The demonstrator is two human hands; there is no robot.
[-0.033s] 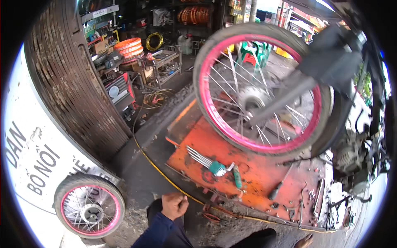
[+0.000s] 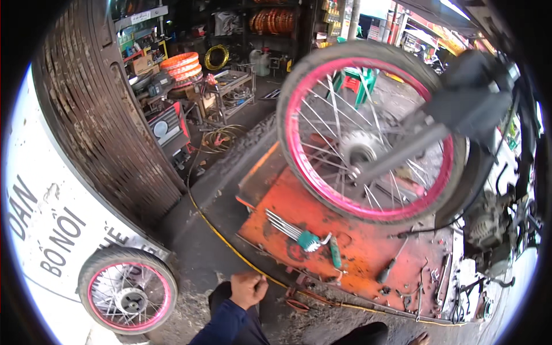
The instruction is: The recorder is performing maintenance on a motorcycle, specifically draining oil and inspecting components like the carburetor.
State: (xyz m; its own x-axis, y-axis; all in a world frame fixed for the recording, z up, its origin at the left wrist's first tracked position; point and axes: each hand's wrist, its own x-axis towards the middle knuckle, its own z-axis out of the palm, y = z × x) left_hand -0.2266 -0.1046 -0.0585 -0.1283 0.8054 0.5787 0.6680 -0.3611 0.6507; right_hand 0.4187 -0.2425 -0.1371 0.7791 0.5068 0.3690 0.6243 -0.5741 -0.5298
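Observation:
My left hand (image 2: 249, 289), in a dark blue sleeve, is closed in a loose fist by my dark-trousered knee; nothing shows in it. At the lower edge, past my other knee, only the fingers of my right hand (image 2: 420, 339) show, stretched out and holding nothing visible. Ahead of me a pink-rimmed motorbike wheel (image 2: 294, 135) is raised on its grey fork (image 2: 402, 150), apart from both hands. Below it, an orange work platform (image 2: 287, 198) bears a green-holdered wrench set (image 2: 308, 241), a green-handled tool (image 2: 335, 253) and a screwdriver (image 2: 384, 272).
Another pink-rimmed wheel (image 2: 170, 292) leans on a white lettered board (image 2: 52, 215) at left. A yellow hose (image 2: 223, 244) runs along the platform's near side. Farther back are a metal cart (image 2: 234, 95), stacked orange rims (image 2: 181, 66) and a folded brown shutter (image 2: 109, 126). The motorbike's engine (image 2: 483, 224) is at right.
The whole view has shifted slightly, so the scene sits a little lower and farther right. Fewer of my right hand's fingers show. My left hand stays closed by the knee.

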